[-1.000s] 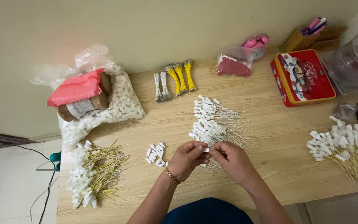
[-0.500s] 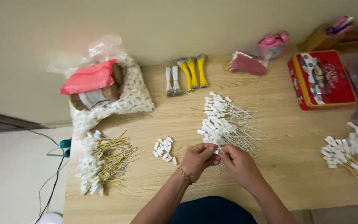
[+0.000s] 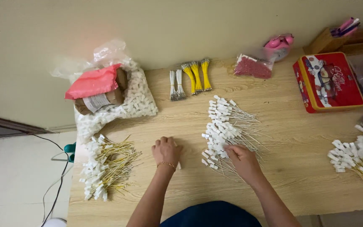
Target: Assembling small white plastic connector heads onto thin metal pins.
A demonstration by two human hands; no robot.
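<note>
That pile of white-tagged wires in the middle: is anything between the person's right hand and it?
Nothing visible. The right hand already rests on the near edge of the middle pile of white-tagged wires. The left hand lies apart on the bare wooden table, covering small white pieces.

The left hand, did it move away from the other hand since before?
Yes. The left hand moved left, away from the right hand, covering the small loose white pieces; the central white-tag pile stays.
</note>
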